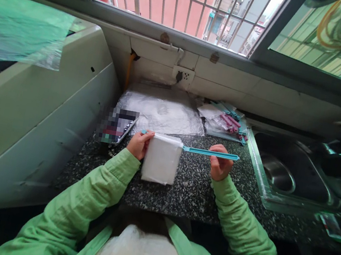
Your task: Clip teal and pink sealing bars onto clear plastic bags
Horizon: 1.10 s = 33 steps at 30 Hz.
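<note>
1. Both light and floppy, by judgement, in the case of the white, square, layered packet of thin translucent film (162, 161): likely to crease, slide and splay at its loose edges. Held mid-view, over the black-and-white speckled stone counter (190, 194).
2. Stiffer, it seems, in the slender turquoise plastic strip (201, 152): smooth, very light, perhaps weakest at the narrow end beside the packet's top corner. Points from there to 3 o'clock.
3. Best to grasp the packet flat near its top edge, all layers together; the strip, around mid-length or farther toward 3 o'clock, clear of the narrow end.
4. With the bare left hand (139, 145), at the packet's 10 o'clock, pinches the upper corner, digits closed up, a small turquoise tip showing beside them. Forearm slanting in from 7 o'clock, elbow bent.
5. With the bare right hand (220, 165), at 3 o'clock and well apart from the packet, holds the strip between curled thumb and fingers, hardly any gap left; impossible to judge how firmly. Forearm slanting in from 5 o'clock.
6. Near 2 o'clock, on the counter: a loose pile of turquoise and pink plastic strips (232, 124).
</note>
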Each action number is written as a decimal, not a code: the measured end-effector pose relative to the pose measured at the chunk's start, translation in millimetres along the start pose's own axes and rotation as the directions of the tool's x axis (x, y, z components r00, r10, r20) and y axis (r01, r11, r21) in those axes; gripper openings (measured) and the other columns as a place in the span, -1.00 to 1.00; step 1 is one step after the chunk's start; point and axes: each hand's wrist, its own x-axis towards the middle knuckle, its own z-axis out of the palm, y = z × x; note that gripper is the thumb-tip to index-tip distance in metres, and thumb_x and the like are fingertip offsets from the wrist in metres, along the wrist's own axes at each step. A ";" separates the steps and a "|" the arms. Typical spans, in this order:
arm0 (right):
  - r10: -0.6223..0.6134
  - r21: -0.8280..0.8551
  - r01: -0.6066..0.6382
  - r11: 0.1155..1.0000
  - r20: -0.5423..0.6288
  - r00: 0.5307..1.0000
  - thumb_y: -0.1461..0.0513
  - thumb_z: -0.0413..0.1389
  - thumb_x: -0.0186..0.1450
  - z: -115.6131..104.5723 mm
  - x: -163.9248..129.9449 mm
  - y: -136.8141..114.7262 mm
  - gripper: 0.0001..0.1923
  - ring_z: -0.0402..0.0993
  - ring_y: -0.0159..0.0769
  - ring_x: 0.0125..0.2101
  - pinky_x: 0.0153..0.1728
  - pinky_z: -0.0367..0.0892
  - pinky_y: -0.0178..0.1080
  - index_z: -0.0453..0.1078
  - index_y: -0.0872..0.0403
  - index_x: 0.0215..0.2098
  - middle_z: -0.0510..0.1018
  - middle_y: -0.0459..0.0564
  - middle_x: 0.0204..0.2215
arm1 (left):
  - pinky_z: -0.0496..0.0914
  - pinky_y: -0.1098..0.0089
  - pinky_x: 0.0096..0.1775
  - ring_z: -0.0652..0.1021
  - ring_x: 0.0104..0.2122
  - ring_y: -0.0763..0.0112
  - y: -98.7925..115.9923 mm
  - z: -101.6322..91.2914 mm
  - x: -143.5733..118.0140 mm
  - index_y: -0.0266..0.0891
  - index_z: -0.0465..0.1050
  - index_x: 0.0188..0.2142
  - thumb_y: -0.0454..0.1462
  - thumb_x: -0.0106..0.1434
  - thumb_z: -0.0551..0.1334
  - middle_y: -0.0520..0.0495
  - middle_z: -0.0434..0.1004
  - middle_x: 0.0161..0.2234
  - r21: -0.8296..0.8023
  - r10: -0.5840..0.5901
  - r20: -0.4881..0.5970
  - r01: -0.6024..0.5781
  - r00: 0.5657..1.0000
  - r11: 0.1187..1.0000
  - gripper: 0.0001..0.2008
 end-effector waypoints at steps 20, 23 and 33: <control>0.073 -0.033 -0.069 0.997 0.139 0.988 0.03 0.10 0.12 13.3 -4.6 6.9 -0.72 0.27 -0.40 -0.53 -0.59 0.26 -0.30 0.31 0.08 -0.37 0.36 -0.04 -0.46 | -0.16 0.57 -0.73 0.02 -0.81 0.73 -2.1 1.6 -1.5 -0.24 0.12 -0.62 -0.25 -0.21 0.30 0.26 -0.04 -0.81 0.036 0.006 0.022 -0.007 1.000 0.999 -0.69; 0.119 -0.015 -0.119 0.993 0.239 0.964 0.06 0.14 0.10 23.0 -6.2 4.9 -0.71 0.25 -0.46 -0.58 -0.64 0.25 -0.35 0.31 0.08 -0.31 0.37 -0.05 -0.45 | -0.17 0.57 -0.72 0.01 -0.81 0.73 -2.8 1.8 -1.7 -0.24 0.12 -0.62 -0.24 -0.21 0.30 0.26 -0.05 -0.80 0.040 0.002 0.032 -0.003 0.999 0.999 -0.68; 0.140 -0.094 -0.120 0.988 0.256 0.956 0.16 0.10 0.15 34.7 -12.8 5.1 -0.84 0.31 -0.45 -0.59 -0.58 0.33 -0.34 0.36 0.08 -0.35 0.45 -0.06 -0.50 | -0.19 0.56 -0.72 0.00 -0.80 0.74 -5.9 2.8 -1.5 -0.24 0.13 -0.62 -0.24 -0.21 0.32 0.26 -0.06 -0.80 0.045 -0.002 0.083 -0.002 0.997 0.999 -0.68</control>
